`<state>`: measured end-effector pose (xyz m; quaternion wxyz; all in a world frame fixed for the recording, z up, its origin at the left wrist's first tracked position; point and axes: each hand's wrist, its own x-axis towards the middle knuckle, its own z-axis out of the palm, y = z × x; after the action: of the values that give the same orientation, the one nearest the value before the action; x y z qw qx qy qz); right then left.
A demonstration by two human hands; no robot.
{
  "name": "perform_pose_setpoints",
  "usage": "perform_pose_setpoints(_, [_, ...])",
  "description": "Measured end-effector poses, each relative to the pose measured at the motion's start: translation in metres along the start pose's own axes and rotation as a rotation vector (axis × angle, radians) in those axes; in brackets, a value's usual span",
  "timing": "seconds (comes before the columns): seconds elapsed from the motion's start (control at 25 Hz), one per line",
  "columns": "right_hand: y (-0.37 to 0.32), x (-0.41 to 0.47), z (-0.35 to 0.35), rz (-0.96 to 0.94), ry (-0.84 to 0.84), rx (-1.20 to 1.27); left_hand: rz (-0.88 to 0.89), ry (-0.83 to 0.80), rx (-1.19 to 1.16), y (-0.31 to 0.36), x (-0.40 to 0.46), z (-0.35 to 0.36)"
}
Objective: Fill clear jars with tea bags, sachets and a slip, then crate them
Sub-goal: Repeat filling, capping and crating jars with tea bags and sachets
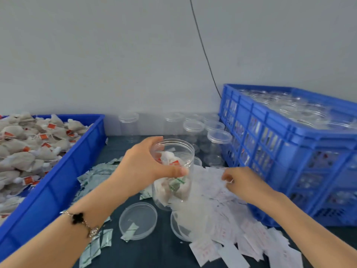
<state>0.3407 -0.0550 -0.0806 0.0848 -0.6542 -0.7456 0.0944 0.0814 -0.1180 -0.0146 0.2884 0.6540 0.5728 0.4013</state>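
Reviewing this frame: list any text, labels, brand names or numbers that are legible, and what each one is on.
No text can be read in this frame.
Tea bag tags: red marks, too small to read.
Paper slips: faint reddish print, blurred.
Sachets: green print, unreadable.
Sachet inside the jar that the left hand grips: green marks, blurred.
Blue crate: no lettering shows.

We count two blue containers: one tray (81,151) heaped with tea bags (29,149), too many to number, and one crate (270,147) packed with jars. One open jar (173,171) is in hand. Two loose lids (138,220) lie on the bench (154,252). Slips (231,219) and sachets (96,246) lie in uncountable piles.
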Motion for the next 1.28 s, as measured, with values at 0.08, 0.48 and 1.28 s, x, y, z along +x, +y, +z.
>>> perform_pose_setpoints(0.08, [0.009, -0.004, 0.015, -0.061, -0.084, -0.011, 0.014, 0.006, 0.003, 0.004, -0.001, 0.02])
perform_pose_setpoints(0.48, [0.016, -0.014, 0.065, -0.146, 0.056, -0.383, 0.11, 0.049, 0.092, 0.005, -0.002, 0.053])
perform_pose_setpoints(1.28, [-0.031, -0.076, -0.087, -0.558, 0.37, 0.07, 0.179, 0.009, 0.15, 0.068, 0.002, 0.057])
